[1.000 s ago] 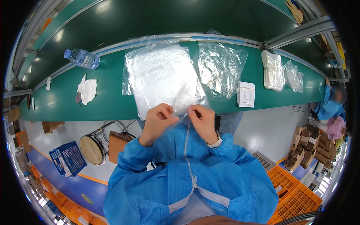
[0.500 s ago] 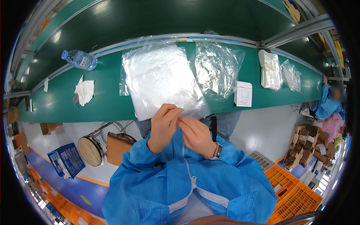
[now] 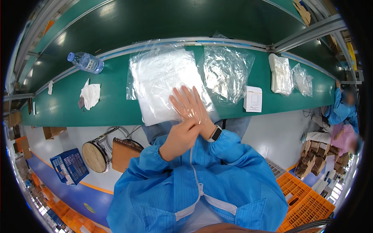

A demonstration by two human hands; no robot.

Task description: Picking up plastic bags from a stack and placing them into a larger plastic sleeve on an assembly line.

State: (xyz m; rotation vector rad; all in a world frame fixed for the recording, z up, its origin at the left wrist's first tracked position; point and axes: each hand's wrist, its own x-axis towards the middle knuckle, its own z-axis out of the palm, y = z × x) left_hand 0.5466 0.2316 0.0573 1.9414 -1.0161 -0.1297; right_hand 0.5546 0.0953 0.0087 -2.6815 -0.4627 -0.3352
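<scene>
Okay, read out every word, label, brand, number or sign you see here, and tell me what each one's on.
Nothing I can quote reliably.
Bottle label: dark characters, too small to read.
White stack: small print around a square outline, too small to read.
Yellow-green floor mark: too blurred to show any wording.
Clear plastic pile: no print visible.

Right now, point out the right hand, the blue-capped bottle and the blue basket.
Right hand (image 3: 195, 112): head view, middle of the hand.
Blue-capped bottle (image 3: 86, 62): head view, on its body.
Blue basket (image 3: 78, 164): head view, on its perforated wall.
</scene>
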